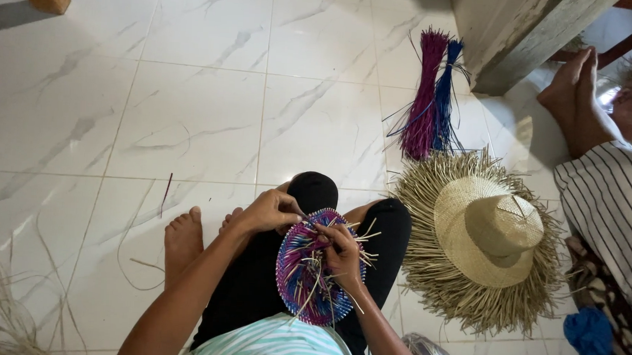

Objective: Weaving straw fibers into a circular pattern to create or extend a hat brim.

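I sit on the floor with a round woven piece [310, 282] of purple and blue strands in my lap, loose pale straw ends sticking out of it. My left hand [270, 209] pinches its upper left rim. Over the disc's top right part, my right hand [342, 251] grips a few of the loose straw strands. Both hands touch the weaving.
A straw hat [485, 238] with a frayed brim lies on the white tiles at my right. Bundles of purple and blue strands [430, 97] lie beyond it. Another person's feet [579, 97] and striped sleeve [613, 205] are at the right. Loose straw [4, 313] lies at lower left.
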